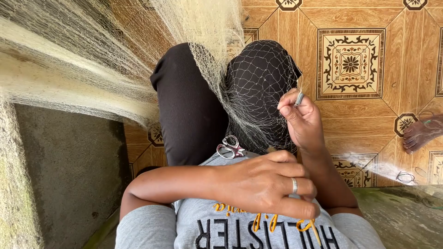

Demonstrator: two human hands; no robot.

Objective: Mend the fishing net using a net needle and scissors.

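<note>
Head view, net over knee, right hand pinching its edge

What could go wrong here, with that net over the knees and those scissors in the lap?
The scissors lie loose on the lap, partly under the fine net; they might snag mesh or slip off. The right hand pinches a small tool at the mesh, and the left hand wears a ring that could catch threads.

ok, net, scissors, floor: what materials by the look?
Net: thin pale translucent filament, probably nylon monofilament; slight sheen. Scissors: shiny metal blades, reddish handle loops that look plastic. Floor: glossy glazed ceramic tile, wood-grain print with dark ornamental squares.
</note>
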